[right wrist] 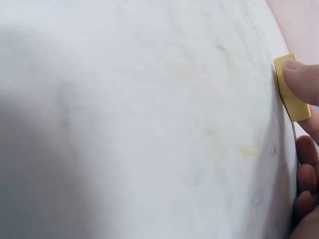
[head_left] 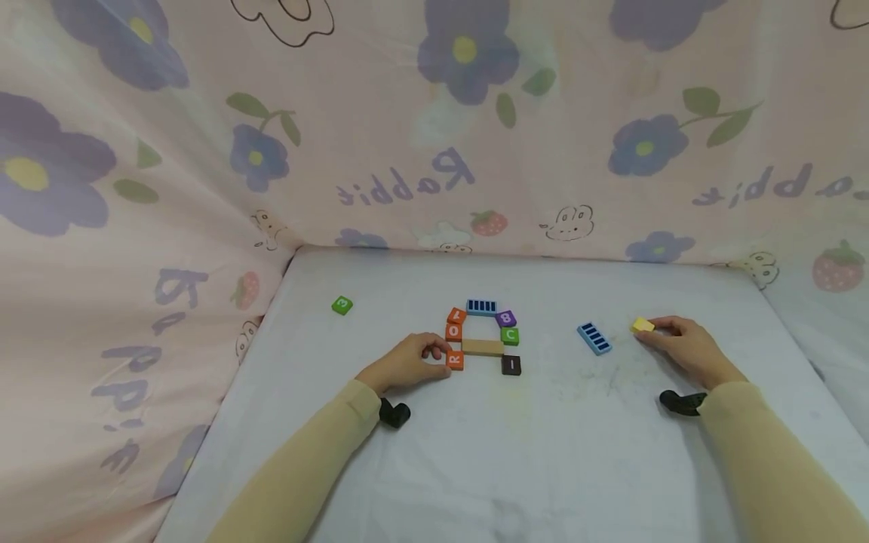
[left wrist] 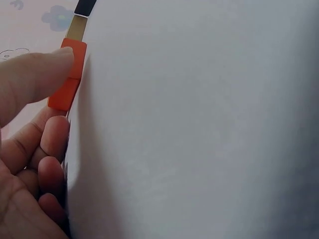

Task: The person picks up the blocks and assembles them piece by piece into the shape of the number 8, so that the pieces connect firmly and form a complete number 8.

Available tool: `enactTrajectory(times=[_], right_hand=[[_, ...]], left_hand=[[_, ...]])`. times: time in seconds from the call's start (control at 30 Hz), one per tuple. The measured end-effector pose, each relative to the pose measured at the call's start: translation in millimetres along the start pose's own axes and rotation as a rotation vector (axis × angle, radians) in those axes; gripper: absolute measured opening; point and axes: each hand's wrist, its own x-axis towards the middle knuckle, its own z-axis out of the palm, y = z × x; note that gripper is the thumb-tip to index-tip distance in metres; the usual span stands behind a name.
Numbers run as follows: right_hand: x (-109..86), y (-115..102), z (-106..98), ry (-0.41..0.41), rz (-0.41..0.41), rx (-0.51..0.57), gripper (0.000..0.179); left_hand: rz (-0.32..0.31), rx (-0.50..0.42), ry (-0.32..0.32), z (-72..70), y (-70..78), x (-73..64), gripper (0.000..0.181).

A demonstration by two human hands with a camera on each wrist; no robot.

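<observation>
In the head view my left hand (head_left: 416, 357) holds the orange letter block marked R (head_left: 454, 360) at the lower left of a ring of blocks. Its thumb (left wrist: 60, 64) lies on the orange block in the left wrist view, the other fingers curled below. Above R are orange blocks marked O (head_left: 453, 332) and 1 (head_left: 457, 315). A tan plank (head_left: 483, 348) crosses the ring's middle. Out to the right, my right hand (head_left: 689, 348) pinches a yellow block (head_left: 641, 325) between thumb and forefinger; the right wrist view shows this yellow block (right wrist: 293, 88) tilted under the thumb.
A blue block with dark bars (head_left: 482, 307) tops the ring. Purple (head_left: 505, 318), green C (head_left: 510, 336) and dark brown (head_left: 511, 365) blocks line its right side. Another barred blue block (head_left: 594, 338) lies left of my right hand. A green 3 block (head_left: 342, 305) sits far left.
</observation>
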Motion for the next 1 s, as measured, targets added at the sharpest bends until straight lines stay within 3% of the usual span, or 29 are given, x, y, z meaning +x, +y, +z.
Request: enactTrajectory(times=[0.23, 0.43, 0.67, 1.0], right_hand=[[-5.9, -16, 6, 0.044, -0.033, 0.026, 0.079], [-25.3, -52, 24, 0.043, -0.113, 0.061, 0.071], [-43.6, -93, 60, 0.028, -0.246, 0.087, 0.058], [-69.3, -119, 117, -0.060, -0.376, 0.111, 0.041]], left_hand=[[-0.007, -0.005, -0.013, -4.5, 0.5, -0.4, 0.031], [-0.010, -0.006, -0.026, -2.4, 1.1, 0.3, 0.032], [-0.023, -0.016, -0.022, -1.3, 1.7, 0.9, 0.031], [-0.010, -0.017, -0.015, -0.4, 3.2, 0.3, 0.031]])
